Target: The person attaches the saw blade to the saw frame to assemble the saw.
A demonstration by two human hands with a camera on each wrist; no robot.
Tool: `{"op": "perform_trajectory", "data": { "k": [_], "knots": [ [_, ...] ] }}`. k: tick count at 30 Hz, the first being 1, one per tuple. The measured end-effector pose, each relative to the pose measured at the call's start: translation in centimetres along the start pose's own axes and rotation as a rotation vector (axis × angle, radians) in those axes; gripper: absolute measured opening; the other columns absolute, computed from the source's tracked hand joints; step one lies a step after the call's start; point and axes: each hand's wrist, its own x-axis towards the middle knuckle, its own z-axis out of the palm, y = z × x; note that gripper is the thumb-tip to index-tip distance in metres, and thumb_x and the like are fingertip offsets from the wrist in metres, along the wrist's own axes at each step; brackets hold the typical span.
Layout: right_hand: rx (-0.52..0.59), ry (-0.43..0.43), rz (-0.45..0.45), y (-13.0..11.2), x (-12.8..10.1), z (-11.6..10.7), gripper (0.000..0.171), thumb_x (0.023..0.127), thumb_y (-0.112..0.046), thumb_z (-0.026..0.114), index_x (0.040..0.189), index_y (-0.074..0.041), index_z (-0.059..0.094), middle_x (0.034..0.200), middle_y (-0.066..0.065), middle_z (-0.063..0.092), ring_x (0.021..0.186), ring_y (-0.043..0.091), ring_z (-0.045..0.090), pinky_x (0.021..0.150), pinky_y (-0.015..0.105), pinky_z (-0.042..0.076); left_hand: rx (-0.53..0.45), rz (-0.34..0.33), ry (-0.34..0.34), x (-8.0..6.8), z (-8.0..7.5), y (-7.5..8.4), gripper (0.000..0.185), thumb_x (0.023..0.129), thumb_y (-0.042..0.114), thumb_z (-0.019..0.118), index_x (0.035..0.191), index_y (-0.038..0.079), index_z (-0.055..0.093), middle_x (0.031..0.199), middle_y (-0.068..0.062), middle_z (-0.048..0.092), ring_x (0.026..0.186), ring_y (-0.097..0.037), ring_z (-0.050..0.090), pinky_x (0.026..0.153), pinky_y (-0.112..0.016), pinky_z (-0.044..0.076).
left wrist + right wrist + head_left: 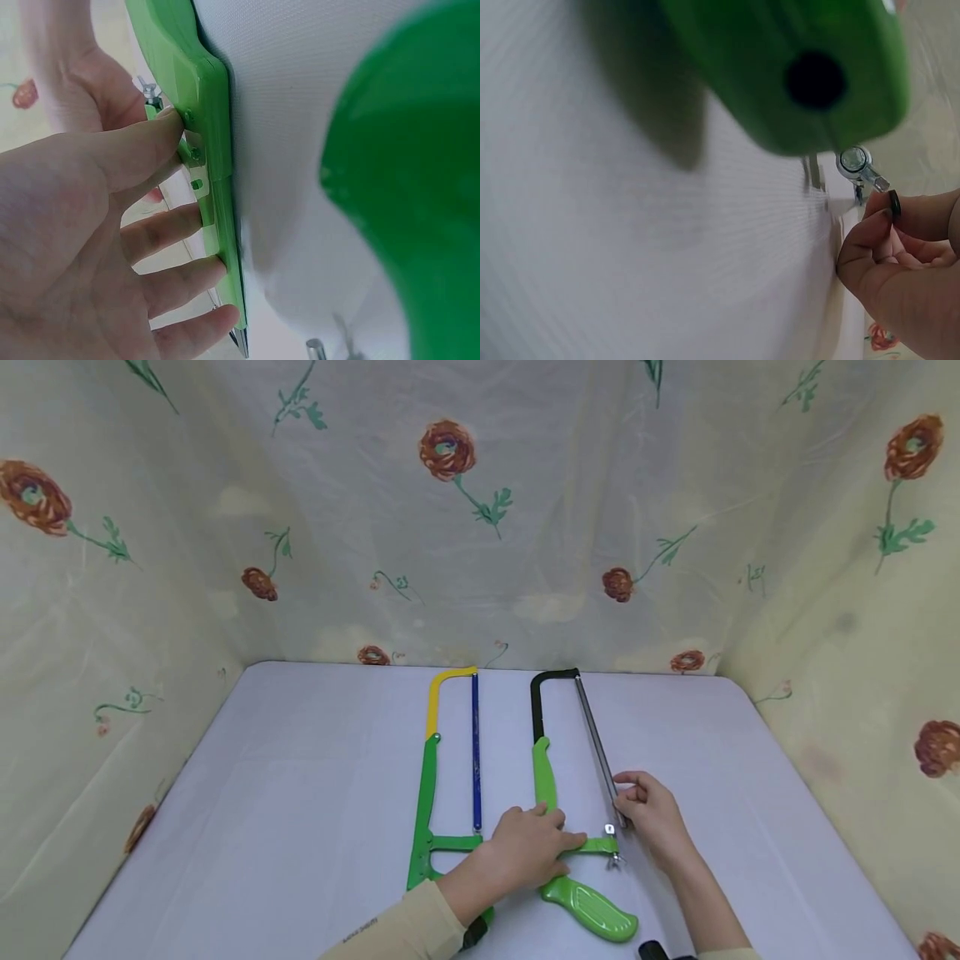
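Note:
A hacksaw with a light green handle and frame (595, 908) and a black front arm (537, 702) lies on the table. My left hand (522, 847) rests on its frame near the crossbar; in the left wrist view the thumb and fairly straight fingers press along the green frame (216, 150). My right hand (657, 821) pinches the lower end of the grey blade (597, 743). The blade's top end meets the black arm's tip, while its lower end slants out right of the metal blade holder (611, 832). Below the crossbar sits a wing nut (615, 862).
Left of my left hand lies a second hacksaw, with a yellow front arm (433, 703), darker green frame (423, 806) and blue blade (476, 752) fitted. My left forearm covers its handle partly. The white table (300, 793) is bordered by flowered curtains (337, 527).

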Motion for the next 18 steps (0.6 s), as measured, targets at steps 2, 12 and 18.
{"op": "perform_trajectory", "data": {
  "k": [2, 12, 18],
  "knots": [
    [-0.004, 0.001, 0.000, 0.01, 0.04, 0.03, 0.039, 0.093, 0.001, 0.057, 0.131, 0.005, 0.053, 0.081, 0.002, 0.058, 0.071, 0.008, 0.051, 0.062, 0.021, 0.046, 0.001, 0.000, 0.002, 0.02, 0.02, -0.02, 0.051, 0.094, 0.057, 0.057, 0.143, 0.050, 0.046, 0.132, 0.011, 0.060, 0.135, -0.020, 0.053, 0.091, -0.036, 0.056],
    [-0.028, 0.008, 0.013, -0.29, -0.13, 0.22, 0.039, 0.092, -0.002, 0.058, 0.130, 0.005, 0.054, 0.077, -0.001, 0.056, 0.067, 0.008, 0.049, 0.059, 0.021, 0.045, 0.013, 0.006, 0.007, -0.04, 0.05, -0.10, 0.051, 0.094, 0.058, 0.056, 0.143, 0.050, 0.045, 0.131, 0.011, 0.060, 0.135, -0.019, 0.053, 0.089, -0.034, 0.057],
    [-0.032, 0.009, 0.018, -0.40, -0.19, 0.34, 0.038, 0.091, -0.002, 0.058, 0.128, 0.006, 0.056, 0.074, -0.002, 0.053, 0.064, 0.008, 0.048, 0.055, 0.022, 0.044, 0.004, 0.003, 0.010, -0.10, -0.02, -0.05, 0.051, 0.094, 0.057, 0.057, 0.143, 0.049, 0.046, 0.132, 0.011, 0.060, 0.135, -0.019, 0.053, 0.089, -0.035, 0.057]
  ]
}}
